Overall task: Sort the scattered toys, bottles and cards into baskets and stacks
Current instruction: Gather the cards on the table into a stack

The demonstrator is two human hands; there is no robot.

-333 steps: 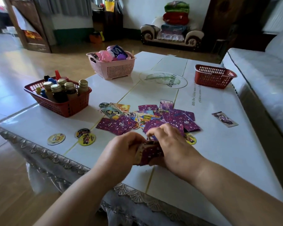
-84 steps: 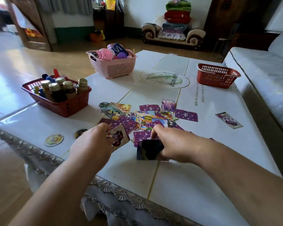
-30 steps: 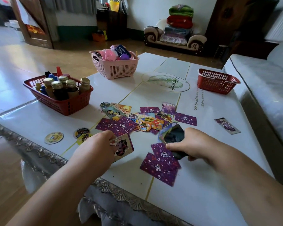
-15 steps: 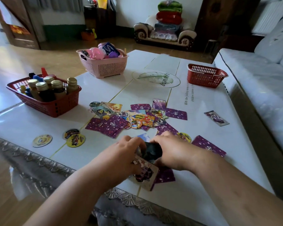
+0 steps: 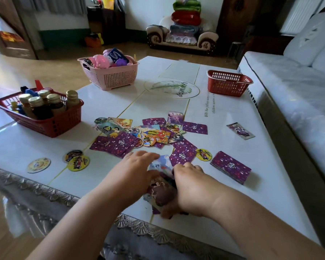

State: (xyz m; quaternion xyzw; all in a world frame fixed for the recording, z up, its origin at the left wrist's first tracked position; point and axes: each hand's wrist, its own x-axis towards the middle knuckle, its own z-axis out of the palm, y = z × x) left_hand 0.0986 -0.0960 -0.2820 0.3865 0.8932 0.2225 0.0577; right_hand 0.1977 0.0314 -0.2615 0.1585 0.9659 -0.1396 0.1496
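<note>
Lace trim (image 5: 45, 192) along the near edge of the white table (image 5: 233, 203). Just beyond it, right hand (image 5: 191, 186) with fingers curled round a bundle of cards (image 5: 160, 194), picture sides up, low over the table. Against the bundle's left side, left hand (image 5: 137, 171), fingers stretched forward onto a pale card (image 5: 162, 163) at the far end; pinching or merely touching, cannot tell.

Right of the hands, lying flat, a neat stack of purple-backed cards (image 5: 231, 167). Between stack and hands, a yellow disc (image 5: 204, 154) just beside a single purple card (image 5: 182, 156). Left of the hands, three round discs (image 5: 78, 163) near the table's edge, two of them overlapping.

Further out, mid-table, a loose heap of cards and discs (image 5: 150, 134), some face up, some purple back up. Off to the right, well apart, one lone card (image 5: 240, 130) face up. Left of the heap, a red basket (image 5: 45, 126) holding capped bottles (image 5: 39, 107) upright.

Farther back, a pink basket (image 5: 111, 77) heaped with toys (image 5: 101, 61); opposite, near the right edge, a second red basket (image 5: 228, 85). Past the table on the right, a pale sofa (image 5: 298, 94).
</note>
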